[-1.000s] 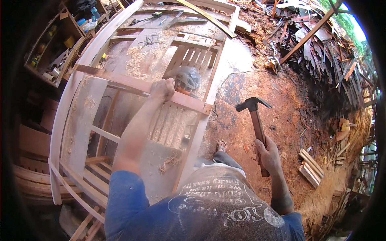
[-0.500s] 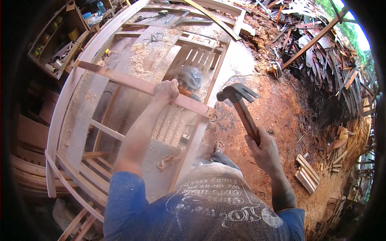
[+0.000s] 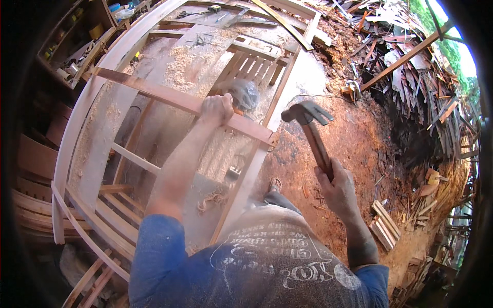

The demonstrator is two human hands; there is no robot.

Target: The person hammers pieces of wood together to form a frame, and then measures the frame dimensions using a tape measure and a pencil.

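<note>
My left hand (image 3: 216,109) is wrapped round a reddish wooden crosspiece (image 3: 169,96) that spans a large pale wooden frame (image 3: 84,113). The crosspiece's right end rests by the frame's right-hand rail (image 3: 251,167). My right hand (image 3: 335,185) grips a claw hammer (image 3: 317,141) by its wooden handle, the dark metal head up and apart from the wood. Just beyond my left fist lies a tool wrapped in clear plastic (image 3: 241,93), its orange part mostly hidden by the crosspiece.
A slatted wooden piece (image 3: 251,69) and curled shavings (image 3: 182,64) lie on the workbench. Toward the back are a tape measure (image 3: 214,8) and a handsaw (image 3: 236,19). Scrap wood (image 3: 405,66) is heaped at right; offcuts (image 3: 385,226) lie on the reddish ground. Shelving (image 3: 77,36) stands at far left.
The view has shifted slightly. My left hand keeps its hold on the crosspiece, and the hammer stays raised in my right hand at nearly the same height.
</note>
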